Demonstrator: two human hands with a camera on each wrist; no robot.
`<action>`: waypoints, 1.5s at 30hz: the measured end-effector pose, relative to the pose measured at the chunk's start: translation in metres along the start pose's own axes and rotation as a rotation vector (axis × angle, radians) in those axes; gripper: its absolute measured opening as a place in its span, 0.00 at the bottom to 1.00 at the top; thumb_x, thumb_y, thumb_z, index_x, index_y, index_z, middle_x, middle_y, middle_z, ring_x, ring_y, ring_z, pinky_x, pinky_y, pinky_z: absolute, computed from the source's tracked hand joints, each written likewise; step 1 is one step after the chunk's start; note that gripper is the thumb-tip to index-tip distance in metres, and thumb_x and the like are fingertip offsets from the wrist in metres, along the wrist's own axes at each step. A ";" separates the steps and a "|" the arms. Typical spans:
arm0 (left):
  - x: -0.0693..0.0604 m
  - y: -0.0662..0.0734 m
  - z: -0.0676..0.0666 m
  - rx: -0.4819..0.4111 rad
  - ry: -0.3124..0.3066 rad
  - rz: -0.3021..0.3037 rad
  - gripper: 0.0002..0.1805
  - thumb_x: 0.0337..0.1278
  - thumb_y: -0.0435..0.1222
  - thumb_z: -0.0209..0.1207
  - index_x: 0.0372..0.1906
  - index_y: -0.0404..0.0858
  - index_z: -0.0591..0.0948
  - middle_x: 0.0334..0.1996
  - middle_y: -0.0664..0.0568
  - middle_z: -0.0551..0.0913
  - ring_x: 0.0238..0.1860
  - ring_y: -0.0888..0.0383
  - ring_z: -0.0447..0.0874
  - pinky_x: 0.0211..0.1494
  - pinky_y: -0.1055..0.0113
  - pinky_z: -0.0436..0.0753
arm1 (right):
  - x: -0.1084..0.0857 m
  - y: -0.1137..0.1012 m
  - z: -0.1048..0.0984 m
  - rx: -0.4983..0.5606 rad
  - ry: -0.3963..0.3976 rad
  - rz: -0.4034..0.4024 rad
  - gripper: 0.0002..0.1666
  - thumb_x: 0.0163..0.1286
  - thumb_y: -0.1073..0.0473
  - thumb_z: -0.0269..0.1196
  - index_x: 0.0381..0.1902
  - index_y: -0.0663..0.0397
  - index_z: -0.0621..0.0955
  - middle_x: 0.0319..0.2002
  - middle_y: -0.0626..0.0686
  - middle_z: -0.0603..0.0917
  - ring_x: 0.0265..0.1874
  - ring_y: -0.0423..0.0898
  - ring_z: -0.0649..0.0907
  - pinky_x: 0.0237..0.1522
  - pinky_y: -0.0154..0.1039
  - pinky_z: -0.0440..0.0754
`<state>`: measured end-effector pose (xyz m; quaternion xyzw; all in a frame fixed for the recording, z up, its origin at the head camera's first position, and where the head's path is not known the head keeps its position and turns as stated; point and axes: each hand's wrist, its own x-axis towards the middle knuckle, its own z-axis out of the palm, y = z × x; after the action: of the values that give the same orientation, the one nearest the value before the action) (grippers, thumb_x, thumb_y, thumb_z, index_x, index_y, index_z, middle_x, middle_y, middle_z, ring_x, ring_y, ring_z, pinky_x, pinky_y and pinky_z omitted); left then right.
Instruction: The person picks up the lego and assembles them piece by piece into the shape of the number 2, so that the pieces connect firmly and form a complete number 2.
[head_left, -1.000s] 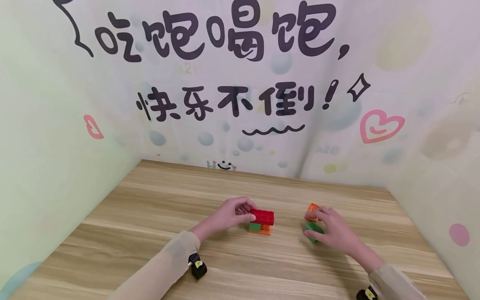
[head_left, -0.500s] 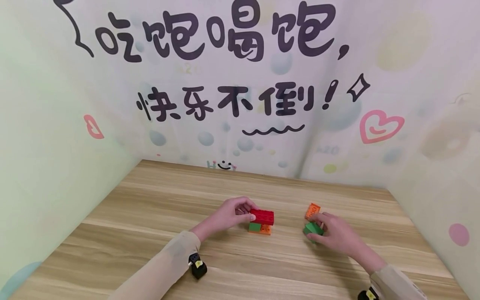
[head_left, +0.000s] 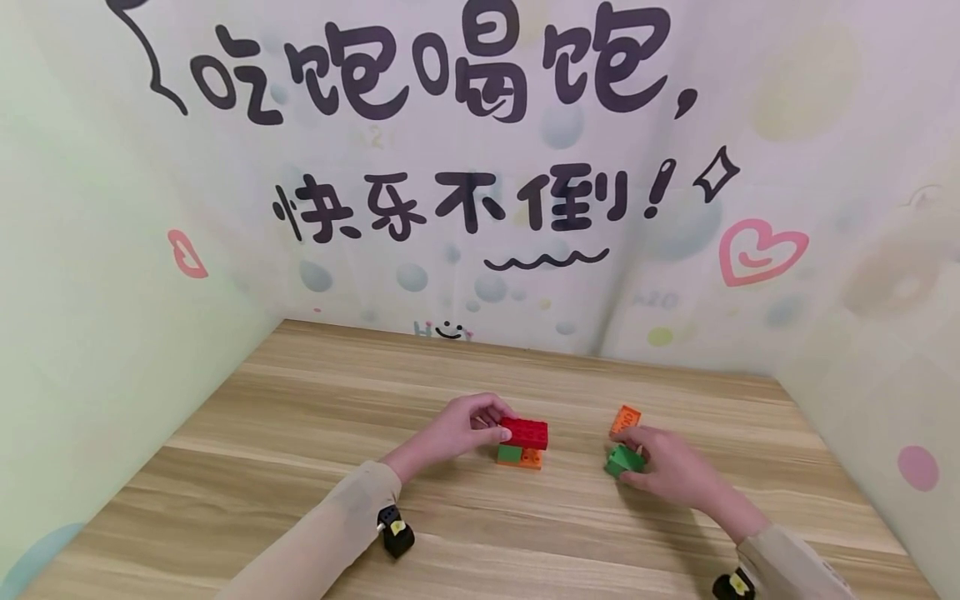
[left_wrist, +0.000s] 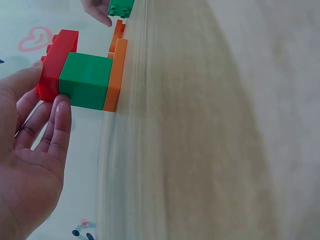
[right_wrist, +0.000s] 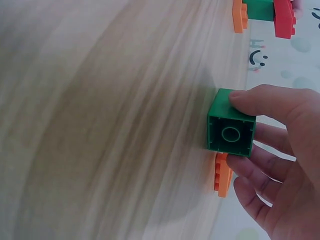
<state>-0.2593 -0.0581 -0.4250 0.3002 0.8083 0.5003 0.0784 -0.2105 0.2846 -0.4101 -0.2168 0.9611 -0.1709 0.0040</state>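
In the head view my left hand [head_left: 463, 431] pinches a red building brick [head_left: 531, 433] between thumb and fingers. That red brick lies on top of a green block [left_wrist: 86, 80], which stands on one end of a flat orange brick [left_wrist: 116, 75] on the table. Over to the right, my right hand [head_left: 672, 468] grips a second green block [right_wrist: 224, 106] between thumb and fingers. Its hollow underside faces the right wrist camera, so it is tipped on its side. Just behind it lies another flat orange brick [head_left: 626, 419], partly hidden by the block in the right wrist view.
The wood-grain table [head_left: 480, 533] runs back to a printed cloth wall [head_left: 360, 283] with dark lettering. Pale side walls border the table left and right. A small black camera [head_left: 395, 533] is strapped to the left wrist.
My right fingers have turned the green block, and its studs now show toward the left. More of the loose orange brick is uncovered. The left hand and its stack have stayed still.
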 end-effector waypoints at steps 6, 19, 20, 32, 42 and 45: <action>0.000 -0.001 0.000 -0.003 -0.004 -0.004 0.12 0.61 0.37 0.65 0.49 0.43 0.83 0.40 0.49 0.84 0.41 0.59 0.79 0.45 0.72 0.79 | 0.002 -0.002 -0.004 0.006 -0.015 -0.006 0.25 0.54 0.57 0.75 0.50 0.56 0.83 0.36 0.44 0.83 0.31 0.35 0.76 0.31 0.30 0.75; -0.004 0.008 0.001 -0.020 -0.003 -0.008 0.13 0.62 0.34 0.64 0.50 0.38 0.82 0.41 0.45 0.84 0.41 0.57 0.79 0.45 0.72 0.80 | 0.008 -0.002 -0.005 0.154 0.153 -0.118 0.26 0.54 0.64 0.74 0.53 0.49 0.82 0.43 0.44 0.85 0.40 0.38 0.81 0.37 0.37 0.82; -0.004 0.007 0.001 -0.021 -0.003 -0.005 0.13 0.62 0.35 0.64 0.50 0.39 0.82 0.41 0.46 0.84 0.41 0.58 0.79 0.45 0.72 0.80 | 0.008 -0.004 -0.006 0.161 0.162 -0.115 0.26 0.54 0.64 0.74 0.53 0.48 0.82 0.43 0.43 0.86 0.40 0.38 0.82 0.38 0.37 0.82; -0.002 0.002 0.000 0.010 -0.003 0.009 0.12 0.62 0.37 0.64 0.50 0.42 0.83 0.41 0.49 0.84 0.41 0.60 0.79 0.45 0.73 0.80 | 0.016 -0.018 -0.009 0.160 0.232 -0.076 0.28 0.55 0.64 0.74 0.54 0.44 0.81 0.44 0.43 0.87 0.41 0.41 0.83 0.42 0.41 0.83; -0.001 -0.001 0.001 -0.010 0.002 0.012 0.12 0.62 0.37 0.64 0.50 0.42 0.83 0.41 0.48 0.84 0.40 0.60 0.79 0.44 0.73 0.79 | 0.024 -0.025 -0.007 0.219 0.265 -0.093 0.29 0.58 0.63 0.72 0.58 0.46 0.81 0.46 0.46 0.87 0.41 0.45 0.84 0.39 0.41 0.84; -0.001 -0.001 0.002 -0.014 0.002 0.014 0.12 0.62 0.37 0.64 0.50 0.42 0.83 0.41 0.48 0.84 0.41 0.60 0.79 0.44 0.73 0.80 | 0.026 -0.027 -0.006 0.220 0.280 -0.099 0.29 0.58 0.63 0.73 0.58 0.45 0.81 0.46 0.45 0.87 0.41 0.42 0.82 0.38 0.40 0.84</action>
<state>-0.2582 -0.0580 -0.4270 0.3050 0.8028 0.5067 0.0760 -0.2229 0.2526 -0.3936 -0.2362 0.9160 -0.3035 -0.1143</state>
